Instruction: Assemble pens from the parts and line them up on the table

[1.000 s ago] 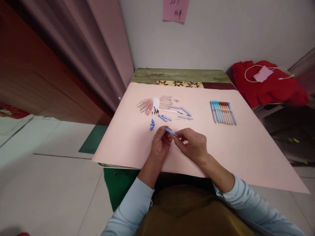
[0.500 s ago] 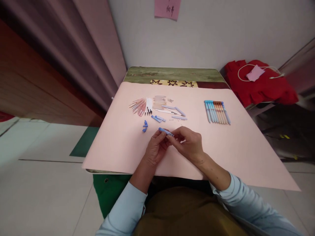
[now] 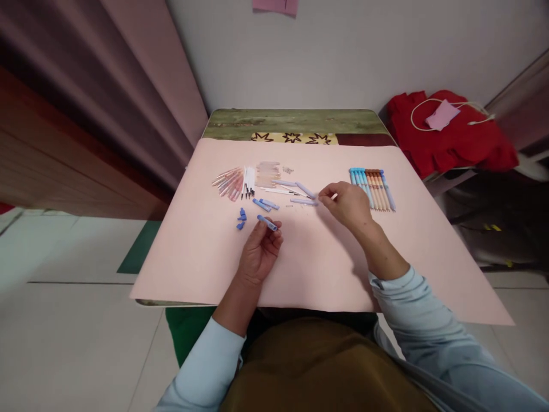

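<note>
Head view: your left hand (image 3: 259,252) has a blue pen barrel (image 3: 267,224) gripped over the pink sheet (image 3: 317,274), right end tilted toward you. Your right hand (image 3: 349,205) is farther out, fingertips bunched at the right end of a lilac barrel (image 3: 302,201); can't tell if they grip it. Two blue pieces (image 3: 269,204) lie just beyond the held barrel, small blue parts (image 3: 242,214) left, pen row (image 3: 373,190) far right.
</note>
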A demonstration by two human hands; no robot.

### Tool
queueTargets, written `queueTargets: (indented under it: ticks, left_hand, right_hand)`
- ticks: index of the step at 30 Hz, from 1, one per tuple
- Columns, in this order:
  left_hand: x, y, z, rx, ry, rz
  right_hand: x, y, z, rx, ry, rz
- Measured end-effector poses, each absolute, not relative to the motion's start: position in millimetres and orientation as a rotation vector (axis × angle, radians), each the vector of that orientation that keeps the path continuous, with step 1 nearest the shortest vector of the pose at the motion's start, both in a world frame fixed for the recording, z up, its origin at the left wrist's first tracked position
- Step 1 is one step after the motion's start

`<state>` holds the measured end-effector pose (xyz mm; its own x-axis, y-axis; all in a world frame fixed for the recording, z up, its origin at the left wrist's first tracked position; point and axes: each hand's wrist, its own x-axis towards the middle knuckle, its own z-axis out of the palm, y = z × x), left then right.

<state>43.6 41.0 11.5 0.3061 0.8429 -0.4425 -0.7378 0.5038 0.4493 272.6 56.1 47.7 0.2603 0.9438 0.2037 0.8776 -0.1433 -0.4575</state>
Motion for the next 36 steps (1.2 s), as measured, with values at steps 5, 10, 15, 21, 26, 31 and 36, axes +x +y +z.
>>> queueTargets:
  ticks: [5, 10, 15, 21, 26, 31, 36]
  left_hand:
    - [44.1, 41.8, 9.0, 0.204, 0.670, 1.055]
    - [44.4, 43.3, 7.3, 0.189, 0.652, 1.072]
    - [44.2, 42.6, 6.5, 0.185, 0.626, 1.072]
    - [43.9, 40.8, 4.2, 0.164, 0.595, 1.078]
    - [43.0, 39.7, 0.6, 0.197, 0.532, 1.080]
    - [42.7, 38.9, 3.1, 0.238, 0.508, 1.062]
    - [43.6, 39.3, 4.0, 0.217, 0.511, 1.059]
  right_hand:
    - [257.9, 82.7, 42.0, -2.154, -1.755, 0.171]
    - [241.5, 108.9, 37.0, -2.232, -1.979, 0.125]
    - [237.5, 116.2, 31.9, -2.299, -2.060, 0.069]
    - [235.8, 119.4, 29.6, -2.364, -2.079, 0.069]
    - [232.7, 97.2, 48.1, -2.284, -1.986, -0.070]
    - [217.9, 43.3, 60.9, -2.160, -1.842, 0.036]
    - [196.7, 7.3, 52.1, -1.924, -1.789, 0.410]
